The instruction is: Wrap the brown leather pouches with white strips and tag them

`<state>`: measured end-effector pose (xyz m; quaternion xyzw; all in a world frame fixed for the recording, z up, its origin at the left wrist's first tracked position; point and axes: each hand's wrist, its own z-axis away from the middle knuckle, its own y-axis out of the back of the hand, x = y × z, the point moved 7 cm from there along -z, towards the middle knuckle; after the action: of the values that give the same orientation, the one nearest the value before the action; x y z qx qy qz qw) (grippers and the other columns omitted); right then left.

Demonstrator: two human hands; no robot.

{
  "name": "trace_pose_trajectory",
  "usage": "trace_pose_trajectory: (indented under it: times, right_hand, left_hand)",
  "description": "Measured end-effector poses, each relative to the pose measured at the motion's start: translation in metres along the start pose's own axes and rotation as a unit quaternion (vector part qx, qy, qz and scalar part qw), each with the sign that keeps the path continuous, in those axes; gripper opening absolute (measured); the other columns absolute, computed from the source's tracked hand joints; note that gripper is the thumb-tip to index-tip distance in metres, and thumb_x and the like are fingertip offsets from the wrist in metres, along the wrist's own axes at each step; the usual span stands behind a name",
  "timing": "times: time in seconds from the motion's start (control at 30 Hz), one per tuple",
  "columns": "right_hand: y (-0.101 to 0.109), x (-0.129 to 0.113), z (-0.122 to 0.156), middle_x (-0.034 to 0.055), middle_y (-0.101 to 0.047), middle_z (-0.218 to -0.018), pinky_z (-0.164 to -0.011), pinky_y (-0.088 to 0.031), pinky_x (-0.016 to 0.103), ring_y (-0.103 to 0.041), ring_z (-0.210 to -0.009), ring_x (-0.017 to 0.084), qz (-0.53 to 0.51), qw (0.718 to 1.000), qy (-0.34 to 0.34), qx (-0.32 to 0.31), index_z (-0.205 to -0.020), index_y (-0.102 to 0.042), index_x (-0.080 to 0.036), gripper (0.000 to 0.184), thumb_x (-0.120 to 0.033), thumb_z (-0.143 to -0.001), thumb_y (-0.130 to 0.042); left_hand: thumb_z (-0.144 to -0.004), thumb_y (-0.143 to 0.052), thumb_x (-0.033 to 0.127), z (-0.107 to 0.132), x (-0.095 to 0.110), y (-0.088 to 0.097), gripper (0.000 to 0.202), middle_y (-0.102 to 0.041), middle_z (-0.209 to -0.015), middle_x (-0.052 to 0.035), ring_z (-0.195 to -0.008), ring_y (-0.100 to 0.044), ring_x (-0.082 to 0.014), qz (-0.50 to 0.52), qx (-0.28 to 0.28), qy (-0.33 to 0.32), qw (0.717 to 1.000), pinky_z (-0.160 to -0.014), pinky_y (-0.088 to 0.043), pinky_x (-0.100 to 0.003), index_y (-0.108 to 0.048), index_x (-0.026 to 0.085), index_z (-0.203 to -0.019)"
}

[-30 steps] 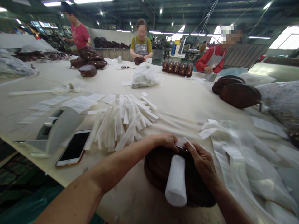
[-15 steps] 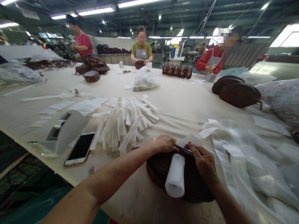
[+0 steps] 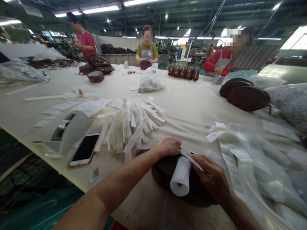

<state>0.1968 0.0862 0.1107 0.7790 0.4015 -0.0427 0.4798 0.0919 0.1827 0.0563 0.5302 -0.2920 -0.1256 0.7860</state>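
Note:
A dark brown rounded bag (image 3: 161, 175) lies on the table close in front of me. My left hand (image 3: 170, 146) is closed on its upper edge, fingertips partly hidden. A thin white strip (image 3: 192, 158) runs slantwise over that edge, between both hands. My right hand (image 3: 212, 172) holds the strip's lower end against the bag, its palm along the right side. On the bag's face, just below the strip, rests a rolled white foam sheet (image 3: 180, 179) with its hollow end toward me.
To the left lie a phone (image 3: 85, 149), a tape dispenser (image 3: 68, 134) and a fan of white strips (image 3: 131, 123). White plastic sheeting (image 3: 242, 159) spreads at the right. Farther off are brown bags (image 3: 248, 97), a clear bag (image 3: 151, 80) and several co-workers across the table.
The white strip has come from behind the bag's edge to lie across its front. My right hand has turned, its fingers now along the strip. My left hand stays at the edge.

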Motion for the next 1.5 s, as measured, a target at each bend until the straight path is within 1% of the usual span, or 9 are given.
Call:
trace_pose_trajectory:
  times: [0.2,0.3,0.4,0.6,0.73,0.97,1.17,1.33,1.5]
  right_hand:
    - [-0.002,-0.014,0.005,0.0051,-0.070,-0.088,-0.067,-0.054,0.029,-0.067,-0.077,0.018,0.033,0.997,0.069,0.008,-0.102,-0.066,-0.021,0.029,-0.013,-0.085,-0.044]
    - [-0.001,-0.016,0.005,0.0053,-0.070,-0.088,-0.068,-0.054,0.029,-0.066,-0.078,0.017,0.032,0.996,0.079,0.015,-0.100,-0.066,-0.021,0.028,-0.012,-0.086,-0.044]
    - [0.000,-0.015,0.006,0.0052,-0.070,-0.087,-0.068,-0.054,0.029,-0.066,-0.077,0.017,0.028,0.996,0.083,0.025,-0.100,-0.066,-0.021,0.026,-0.013,-0.087,-0.045]
    - [-0.004,-0.012,0.009,0.0060,-0.069,-0.088,-0.069,-0.054,0.029,-0.065,-0.078,0.018,0.028,0.996,0.077,0.021,-0.100,-0.066,-0.019,0.021,-0.019,-0.089,-0.048]
    - [0.000,-0.015,0.008,0.0069,-0.069,-0.085,-0.067,-0.054,0.029,-0.066,-0.076,0.017,0.016,0.996,0.078,0.028,-0.099,-0.066,-0.020,0.022,-0.017,-0.088,-0.047]
    - [0.005,-0.025,0.009,0.0070,-0.069,-0.085,-0.067,-0.054,0.029,-0.065,-0.078,0.017,0.023,0.992,0.117,0.027,-0.100,-0.066,-0.020,0.026,-0.012,-0.086,-0.046]
    - [-0.002,-0.033,0.013,0.0084,-0.068,-0.091,-0.073,-0.053,0.033,-0.063,-0.084,0.019,0.036,0.986,0.160,-0.020,-0.107,-0.064,-0.018,0.030,-0.010,-0.084,-0.046]
    - [-0.005,-0.036,0.019,0.0109,-0.065,-0.099,-0.077,-0.054,0.036,-0.061,-0.091,0.022,0.027,0.987,0.144,-0.068,-0.114,-0.060,-0.016,0.033,-0.014,-0.085,-0.044]
    - [-0.003,-0.039,0.026,0.0112,-0.065,-0.104,-0.082,-0.054,0.039,-0.061,-0.097,0.023,0.036,0.989,0.129,-0.061,-0.119,-0.059,-0.019,0.038,-0.013,-0.085,-0.042]
  left_hand:
    - [-0.078,-0.060,0.025,0.006,0.002,0.015,0.020,-0.064,-0.102,-0.0078,-0.094,-0.061,-0.0226,0.017,0.062,-0.012,0.998,-0.079,-0.048,-0.028,-0.061,0.016,-0.096]
    - [-0.078,-0.059,0.019,0.030,0.005,0.025,0.019,-0.063,-0.104,-0.0075,-0.098,-0.059,-0.0222,0.025,0.107,-0.027,0.994,-0.086,-0.046,-0.031,-0.061,0.016,-0.096]
    - [-0.081,-0.058,0.020,0.068,0.013,0.021,0.012,-0.064,-0.100,-0.0051,-0.096,-0.059,-0.0187,0.045,0.135,-0.065,0.988,-0.088,-0.045,-0.028,-0.061,0.017,-0.092]
    - [-0.091,-0.043,0.026,0.131,0.034,0.009,0.024,-0.066,-0.102,-0.0063,-0.093,-0.060,-0.0162,0.171,0.294,-0.256,0.905,-0.084,-0.042,-0.030,-0.062,0.017,-0.101]
    - [-0.095,-0.036,0.032,0.131,0.042,0.003,0.030,-0.064,-0.107,-0.0064,-0.096,-0.059,-0.0168,0.126,0.277,-0.268,0.914,-0.084,-0.039,-0.031,-0.062,0.019,-0.104]
    - [-0.093,-0.032,0.058,0.126,0.046,-0.003,0.046,-0.060,-0.111,-0.0049,-0.096,-0.057,-0.0182,0.055,0.219,-0.257,0.940,-0.085,-0.037,-0.033,-0.063,0.026,-0.105]
    - [-0.090,-0.047,0.056,0.124,0.043,-0.007,0.036,-0.060,-0.116,-0.0037,-0.099,-0.057,-0.0173,0.053,0.232,-0.248,0.939,-0.085,-0.036,-0.032,-0.065,0.025,-0.098]
    - [-0.090,-0.039,0.063,0.123,0.039,-0.008,0.049,-0.063,-0.111,-0.0057,-0.099,-0.059,-0.0184,0.100,0.257,-0.256,0.927,-0.084,-0.038,-0.032,-0.060,0.019,-0.099]
    - [-0.083,-0.040,0.072,0.121,0.031,-0.008,0.062,-0.065,-0.101,-0.0084,-0.095,-0.061,-0.0208,0.148,0.279,-0.212,0.925,-0.084,-0.040,-0.034,-0.053,0.015,-0.104]
